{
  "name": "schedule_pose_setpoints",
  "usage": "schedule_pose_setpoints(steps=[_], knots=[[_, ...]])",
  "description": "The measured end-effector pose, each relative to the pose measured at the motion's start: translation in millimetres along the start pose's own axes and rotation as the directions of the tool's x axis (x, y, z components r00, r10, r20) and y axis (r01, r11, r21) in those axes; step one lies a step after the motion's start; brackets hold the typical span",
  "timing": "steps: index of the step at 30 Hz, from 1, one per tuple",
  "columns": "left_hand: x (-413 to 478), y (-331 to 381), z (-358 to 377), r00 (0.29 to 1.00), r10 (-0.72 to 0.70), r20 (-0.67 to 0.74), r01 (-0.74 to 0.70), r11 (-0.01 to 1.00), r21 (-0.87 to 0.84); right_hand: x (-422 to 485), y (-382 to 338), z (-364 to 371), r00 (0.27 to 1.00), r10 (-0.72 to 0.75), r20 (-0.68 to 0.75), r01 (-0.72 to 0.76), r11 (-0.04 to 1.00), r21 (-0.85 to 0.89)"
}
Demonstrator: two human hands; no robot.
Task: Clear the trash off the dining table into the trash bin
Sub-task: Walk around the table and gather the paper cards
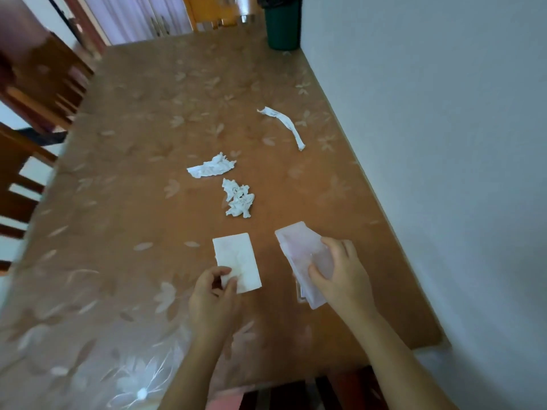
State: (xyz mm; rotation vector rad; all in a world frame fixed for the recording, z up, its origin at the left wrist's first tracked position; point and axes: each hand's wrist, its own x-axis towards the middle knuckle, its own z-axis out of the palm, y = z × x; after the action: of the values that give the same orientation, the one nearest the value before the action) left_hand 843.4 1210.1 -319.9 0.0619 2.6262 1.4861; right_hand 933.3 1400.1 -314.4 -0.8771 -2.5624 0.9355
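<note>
Pinching tissue (236, 258) by one corner with left hand (217, 294) at lower centre and clutching pack (299, 247) with right hand (340, 276), may well lose the limp tissue on the long reach to bin (282, 25), top of frame.

**user1:** how are the arms sitting here?

**user2:** left forearm (189, 365) and right forearm (399, 359) are both bare and reach in from the bottom edge. the left hand (214, 294) is knuckles-up, with thumb and fingers (230, 287) pinching the near corner of a flat white tissue (236, 255).

**user1:** and the other one?

**user2:** the right hand (340, 276) is curled round a pale pink packet (299, 247), thumb pressed on its top face (can't see most of the fingertips). the hands are near each other, not touching.
</note>
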Motion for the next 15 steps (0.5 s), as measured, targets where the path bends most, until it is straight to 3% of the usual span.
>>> schedule_pose_setpoints(steps=[7, 15], knots=[[-42, -24, -91, 0.987, -0.034, -0.155, 0.039, 0.999, 0.027, -34, -70, 29, 0.965, -0.217, 0.146, 0.212, 0.976, 0.052], [-86, -85, -207, 0.923, -0.147, -0.355, 0.119, 0.988, -0.099, -89, -180, 82, 0.831, -0.487, 0.271, 0.487, 0.871, 0.070]])
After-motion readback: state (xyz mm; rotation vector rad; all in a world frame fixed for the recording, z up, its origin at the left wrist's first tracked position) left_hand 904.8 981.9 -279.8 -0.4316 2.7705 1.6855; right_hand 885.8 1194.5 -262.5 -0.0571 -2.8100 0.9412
